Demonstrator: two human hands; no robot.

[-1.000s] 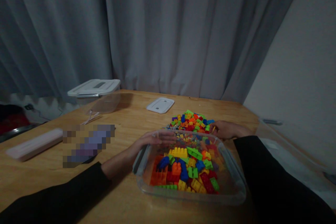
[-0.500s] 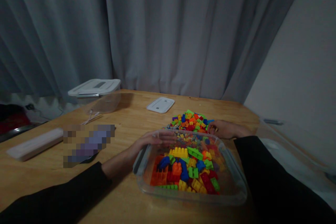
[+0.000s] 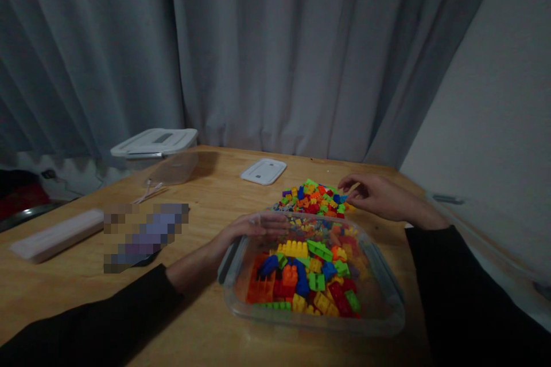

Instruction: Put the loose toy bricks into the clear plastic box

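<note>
Unlidded clear box [image 3: 383, 328]: stands on the wooden tabletop [image 3: 215, 183] at lower centre of the frame, loaded with toy bricks [image 3: 317, 282] in red, yellow, green, blue and orange. Its position directly before the wearer, between the two forearms, appears to keep its contents within reach of either hand.

Left hand [image 3: 262, 226]: laid flat at the far left corner of the box, fingers extended and close together, partly seen through the clear plastic. No brick is visible in it. The placement would serve to steady the box, though how firmly it presses cannot be told.

Right hand [image 3: 374, 194]: raised beside the brick pile [image 3: 312, 199], right of centre. Thumb and forefinger stand apart, fingers curved; nothing is seen between them. Contact with the outermost bricks cannot be confirmed.

Brick pile: heaped on the tabletop just beyond the box, partly hidden by its far wall. The short gap puts both within one arm's sweep.

Surroundings: a white lid [image 3: 264, 172] lies flat beyond the pile, toward upper centre. A lidded container [image 3: 155, 141] and a pale case [image 3: 62, 235] sit at left, well apart from the bricks.
</note>
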